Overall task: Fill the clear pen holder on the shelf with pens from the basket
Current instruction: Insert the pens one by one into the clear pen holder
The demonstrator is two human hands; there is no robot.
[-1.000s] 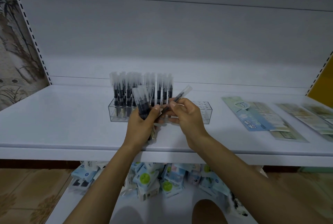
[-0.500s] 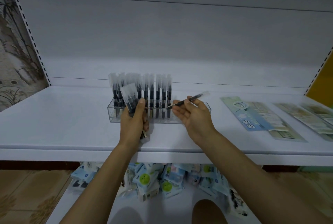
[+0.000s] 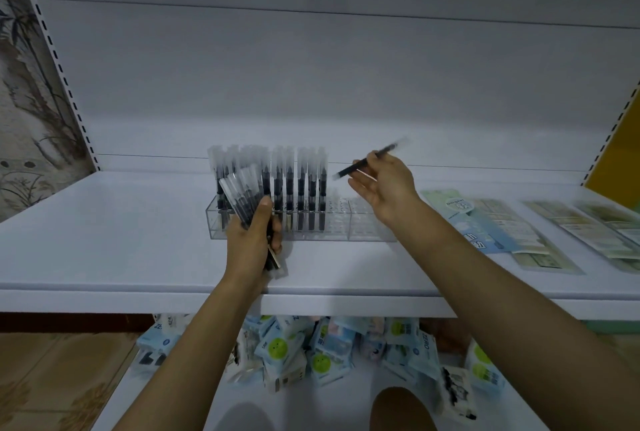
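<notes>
Right hand pinches one pen mid-barrel, judged light, stiff and slick; left hand grips the spare bundle, pen holder just beyond.

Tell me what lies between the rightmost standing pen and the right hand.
In the head view, only empty slots of the clear pen holder lie between that pen and the right hand.

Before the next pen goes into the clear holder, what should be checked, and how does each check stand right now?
1. Right hand pinches one pen: ok.
2. Clear holder has free slots at its right end: ok.
3. That pen upright over a slot: not ok, it slants.
4. Left hand grips the spare pens: ok.
5. Which pen end faces down: cannot tell, blurred.
</notes>
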